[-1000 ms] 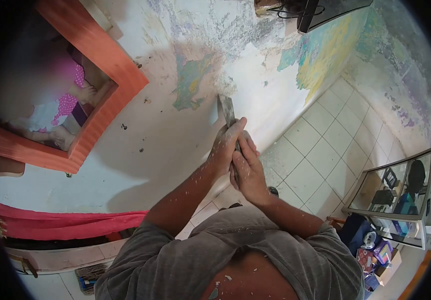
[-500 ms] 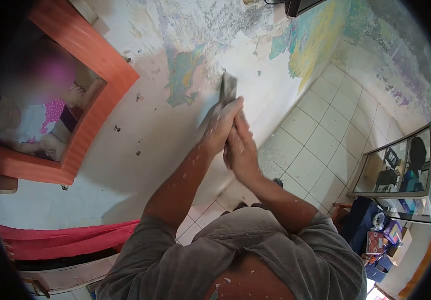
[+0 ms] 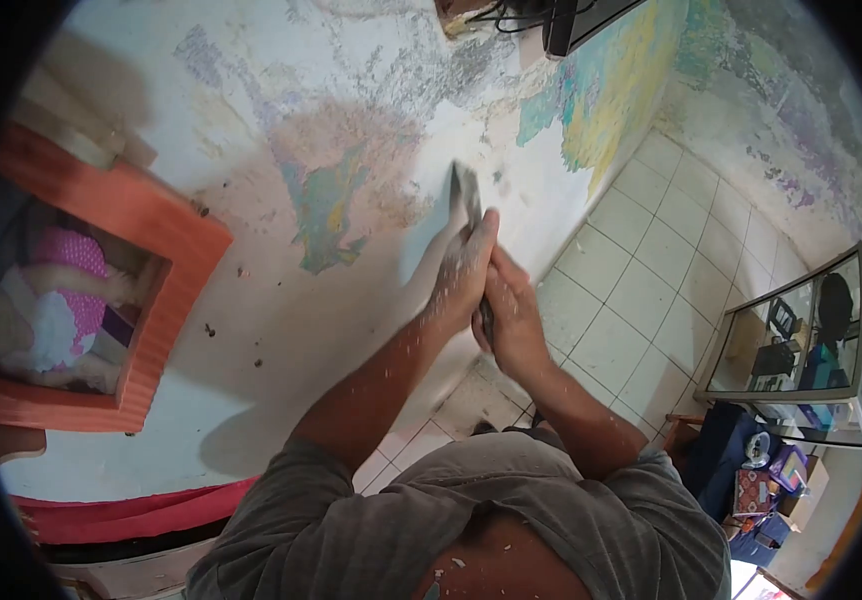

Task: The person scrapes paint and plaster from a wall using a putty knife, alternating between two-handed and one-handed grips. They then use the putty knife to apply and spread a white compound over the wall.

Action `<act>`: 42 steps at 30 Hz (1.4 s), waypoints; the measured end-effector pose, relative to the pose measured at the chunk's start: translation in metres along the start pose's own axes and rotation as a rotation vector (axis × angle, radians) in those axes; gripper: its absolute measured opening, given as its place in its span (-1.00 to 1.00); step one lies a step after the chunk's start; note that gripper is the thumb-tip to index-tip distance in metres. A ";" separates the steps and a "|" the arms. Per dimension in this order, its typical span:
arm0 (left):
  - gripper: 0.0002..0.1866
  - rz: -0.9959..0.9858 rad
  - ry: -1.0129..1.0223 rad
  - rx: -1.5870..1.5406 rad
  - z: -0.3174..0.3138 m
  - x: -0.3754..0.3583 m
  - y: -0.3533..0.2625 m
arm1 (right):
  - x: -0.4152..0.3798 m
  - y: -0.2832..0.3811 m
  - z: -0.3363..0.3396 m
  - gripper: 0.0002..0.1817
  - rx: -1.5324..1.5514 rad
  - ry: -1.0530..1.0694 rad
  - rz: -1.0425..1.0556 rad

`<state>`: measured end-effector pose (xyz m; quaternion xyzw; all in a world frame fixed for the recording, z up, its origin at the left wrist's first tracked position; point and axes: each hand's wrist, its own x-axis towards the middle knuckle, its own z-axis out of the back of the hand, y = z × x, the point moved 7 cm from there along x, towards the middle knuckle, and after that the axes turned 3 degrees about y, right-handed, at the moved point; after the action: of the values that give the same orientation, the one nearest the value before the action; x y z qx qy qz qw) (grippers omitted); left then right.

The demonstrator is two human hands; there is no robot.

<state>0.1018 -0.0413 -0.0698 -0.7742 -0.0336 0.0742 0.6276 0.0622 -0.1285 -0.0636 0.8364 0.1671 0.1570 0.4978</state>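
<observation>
A scraper with a flat metal blade points up at the painted wall, its tip over a white bared patch. My left hand is closed round it near the blade, with white dust and flakes on the skin. Just below and to the right, my right hand grips the lower handle, and a dark bit of that handle shows beneath the fingers. Left of the blade, peeled paint leaves a green and yellow patch with ragged edges.
An orange-framed picture hangs on the wall at left, above a red cloth. Dark cables and a black device are at the top. Pale floor tiles lead right to a glass cabinet with boxes beside it.
The view has shifted, so the picture frame sits further left and lower. Both hands and the scraper appear slightly lower and to the right, with the grip kept.
</observation>
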 end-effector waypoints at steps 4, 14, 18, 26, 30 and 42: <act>-0.57 0.052 0.018 0.084 -0.006 0.031 0.003 | 0.022 0.002 0.014 -0.44 0.063 -0.019 0.000; -0.56 0.150 0.016 -0.027 -0.033 0.026 0.016 | 0.022 0.007 0.041 -0.59 0.047 0.035 -0.099; -0.51 0.199 -0.025 -0.046 -0.036 0.022 0.020 | 0.018 0.005 0.043 -0.60 0.088 -0.016 -0.126; -0.52 0.183 0.009 -0.013 -0.033 0.035 0.022 | 0.019 -0.014 0.047 -0.52 0.078 -0.024 -0.095; -0.48 0.142 0.064 0.024 -0.024 0.027 0.012 | 0.024 -0.011 0.036 -0.39 -0.044 -0.035 0.055; -0.41 0.026 0.031 0.195 -0.036 0.071 0.015 | 0.055 -0.012 0.063 -0.31 0.112 0.037 -0.007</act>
<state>0.1765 -0.0694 -0.0827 -0.7111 -0.0062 0.0733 0.6993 0.1372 -0.1478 -0.0973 0.8592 0.1878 0.1612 0.4477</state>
